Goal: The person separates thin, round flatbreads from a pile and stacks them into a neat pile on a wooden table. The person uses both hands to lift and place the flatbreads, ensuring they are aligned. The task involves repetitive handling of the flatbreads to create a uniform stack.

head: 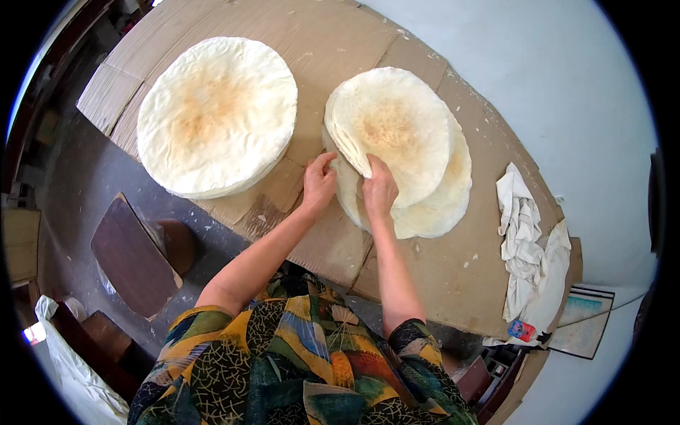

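Note:
A few round flatbreads (392, 130) with browned centres lie in layers, and my right hand (379, 186) pinches their near left edge, which is lifted. Beneath them, more flatbread (433, 215) spreads on the cardboard, sticking out to the right and below. My left hand (320, 183) is just left of the lifted edge, fingers curled and a little apart, with nothing visible in it. To the left stands a thick round stack of flatbreads (218, 114), its top one pale with a browned middle.
Flattened cardboard (340, 32) covers the table. At its right end lie a crumpled white cloth (520, 239) and a red-and-blue can-like item (522, 330). A white wall (558, 79) borders the far right side. A dark wooden seat or board (135, 257) stands on the floor at left.

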Motion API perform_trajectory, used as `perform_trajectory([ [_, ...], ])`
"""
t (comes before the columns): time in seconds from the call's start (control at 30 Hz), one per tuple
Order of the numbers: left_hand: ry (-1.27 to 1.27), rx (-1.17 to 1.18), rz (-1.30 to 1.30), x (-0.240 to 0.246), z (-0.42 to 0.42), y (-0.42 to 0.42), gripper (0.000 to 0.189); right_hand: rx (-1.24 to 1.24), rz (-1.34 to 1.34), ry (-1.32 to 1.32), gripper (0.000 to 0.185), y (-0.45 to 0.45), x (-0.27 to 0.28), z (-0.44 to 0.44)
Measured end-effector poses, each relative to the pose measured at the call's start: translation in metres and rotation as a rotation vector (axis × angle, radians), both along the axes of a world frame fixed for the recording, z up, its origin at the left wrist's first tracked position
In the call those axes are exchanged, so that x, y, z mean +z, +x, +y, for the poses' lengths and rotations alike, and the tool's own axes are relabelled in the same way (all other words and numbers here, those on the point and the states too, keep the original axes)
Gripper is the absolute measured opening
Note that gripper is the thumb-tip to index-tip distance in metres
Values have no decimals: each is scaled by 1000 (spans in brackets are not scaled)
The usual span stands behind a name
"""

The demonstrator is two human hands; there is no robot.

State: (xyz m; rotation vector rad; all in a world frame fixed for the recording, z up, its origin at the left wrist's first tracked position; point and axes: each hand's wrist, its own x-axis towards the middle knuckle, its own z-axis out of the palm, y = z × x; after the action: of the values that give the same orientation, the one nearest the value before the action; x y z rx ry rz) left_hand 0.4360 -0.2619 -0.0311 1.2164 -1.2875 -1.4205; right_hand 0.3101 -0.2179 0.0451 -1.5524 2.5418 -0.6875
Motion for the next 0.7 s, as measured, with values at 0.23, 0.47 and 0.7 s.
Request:
perform_trajectory([
  [0.23, 356, -139, 534, 56, -17, -3, 17, 234, 239, -327, 37, 8, -7, 19],
  [0.47, 263, -89, 266, 43, -14, 0, 12, 83, 50, 153, 24, -126, 20, -24],
  [0.7, 394, -133, 131, 18, -12, 5, 19, 42, 491, -137, 31, -113, 197, -33],
])
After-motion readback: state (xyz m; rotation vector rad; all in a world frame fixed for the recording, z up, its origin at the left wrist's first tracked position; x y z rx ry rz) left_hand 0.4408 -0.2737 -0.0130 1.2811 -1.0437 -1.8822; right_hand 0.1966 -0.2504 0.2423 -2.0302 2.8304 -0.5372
